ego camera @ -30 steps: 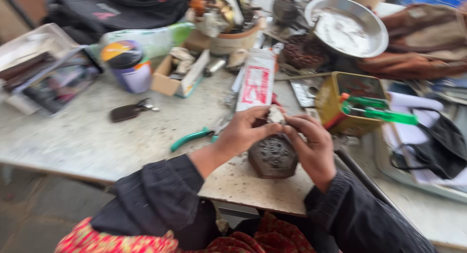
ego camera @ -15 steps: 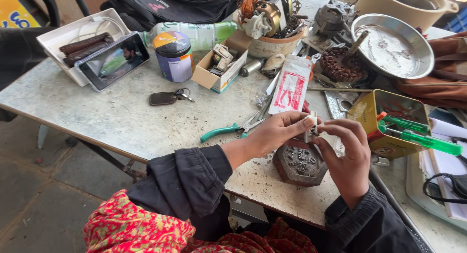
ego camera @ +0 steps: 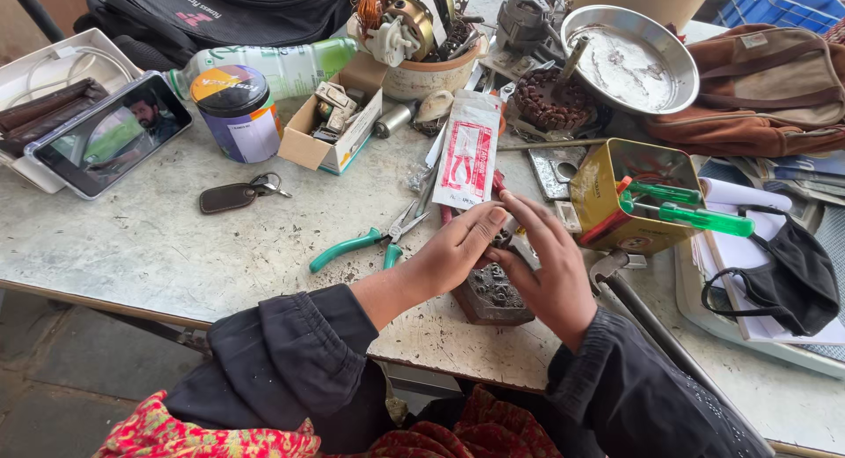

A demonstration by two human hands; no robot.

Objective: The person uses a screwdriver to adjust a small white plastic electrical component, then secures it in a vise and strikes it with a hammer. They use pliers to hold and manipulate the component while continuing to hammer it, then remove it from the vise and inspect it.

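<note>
Two hands, head view: both are working low centre of the frame, over one dark metal block.
Left hand: fingers are curling closed onto the block's top, apparently steadying it.
Right hand: fingers are cupping the block's right side, pinching something small; what it is, cannot tell.
Block: is sitting on the worn table, near its front edge.
Green-handled pliers: are lying just left, within reach.
Yellow tin: is standing to the right, holding green screwdrivers.

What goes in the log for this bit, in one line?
left hand: on metal block | right hand: on block | pliers: beside, on table
</note>
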